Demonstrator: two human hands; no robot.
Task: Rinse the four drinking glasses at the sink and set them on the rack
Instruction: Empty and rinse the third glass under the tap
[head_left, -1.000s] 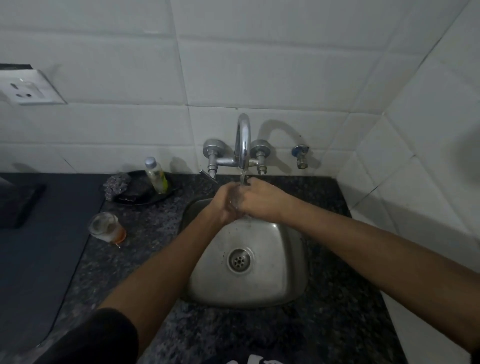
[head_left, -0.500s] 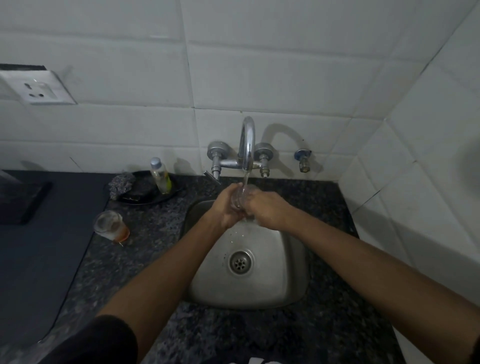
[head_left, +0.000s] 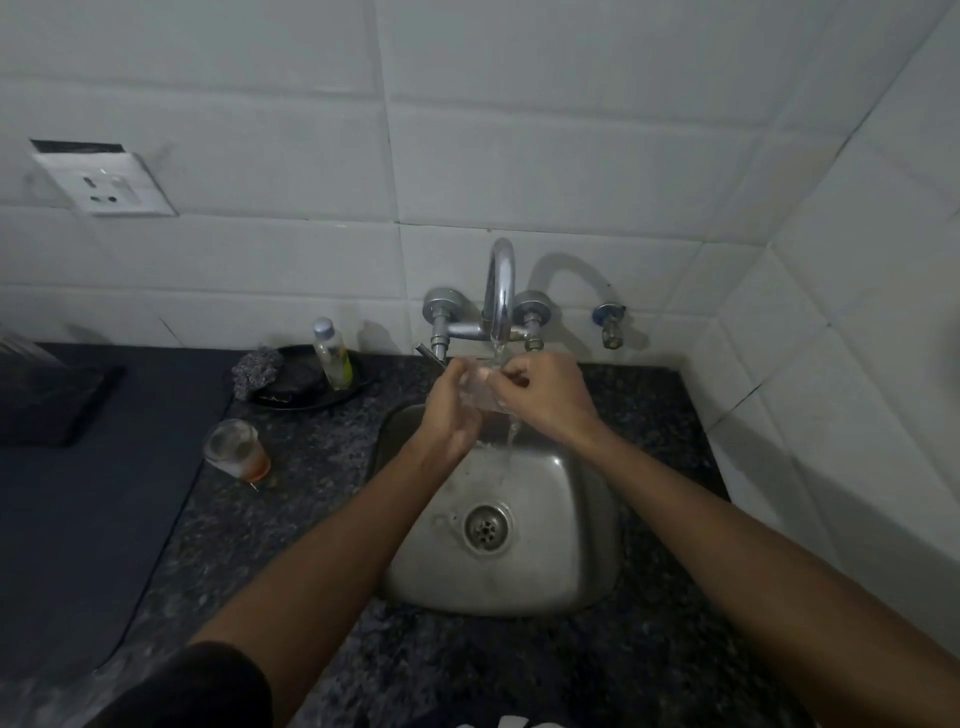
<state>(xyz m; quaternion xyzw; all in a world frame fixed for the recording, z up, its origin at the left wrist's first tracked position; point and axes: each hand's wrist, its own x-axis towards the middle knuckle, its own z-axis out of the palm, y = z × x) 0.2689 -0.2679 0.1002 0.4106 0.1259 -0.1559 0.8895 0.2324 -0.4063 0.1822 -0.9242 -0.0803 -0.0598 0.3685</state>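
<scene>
We hold a clear drinking glass (head_left: 480, 392) under the running tap (head_left: 500, 291), above the back edge of the steel sink (head_left: 571, 545). Our left hand (head_left: 451, 410) wraps its curled fingers round the glass from the left; our right hand (head_left: 545, 397) pinches it from the right, fingers bent over the rim side. Water falls past the glass and streams down into the basin.

To rinse well, we judge it best to turn the glass slowly so the stream reaches all of the inside, keep a firm two-handed grip since wet glass will be slippery, and tip it out over the basin before lifting away.

The glass seems tilted, its long axis running roughly left to right between our hands; which end is the mouth we cannot tell, as the hands and water blur it.

A second glass (head_left: 236, 449) with some amber liquid stands on the granite counter (head_left: 311, 493) near its left edge, by the dark mat (head_left: 78, 519). No rack is clearly in view
</scene>
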